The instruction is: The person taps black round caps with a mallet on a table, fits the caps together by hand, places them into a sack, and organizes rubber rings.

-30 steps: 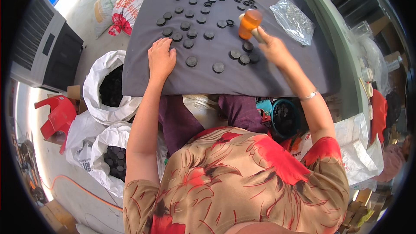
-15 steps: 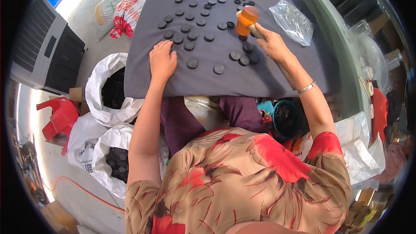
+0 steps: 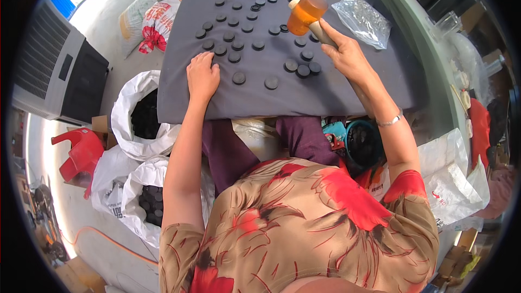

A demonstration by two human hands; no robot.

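Observation:
My right hand grips the wooden handle of a mallet with a translucent orange head. The mallet is held up over the dark grey cloth-covered table, above several black round discs. Beneath and in front of it lie loose discs, among them one black disc and a cluster with another disc. My left hand rests on the cloth, its fingers laid forward, with nothing visible in it. The fingertips are close to a black disc. Farther back lie several black rings.
A clear plastic bag lies at the table's right side. On the left floor stand two white sacks of black pieces, a red stool and a grey air cooler. A teal bucket of dark pieces is under the table's front edge.
The mallet has risen off a disc near the middle right of the table, along with my right hand. My left hand stays in place. The whole view has shifted slightly.

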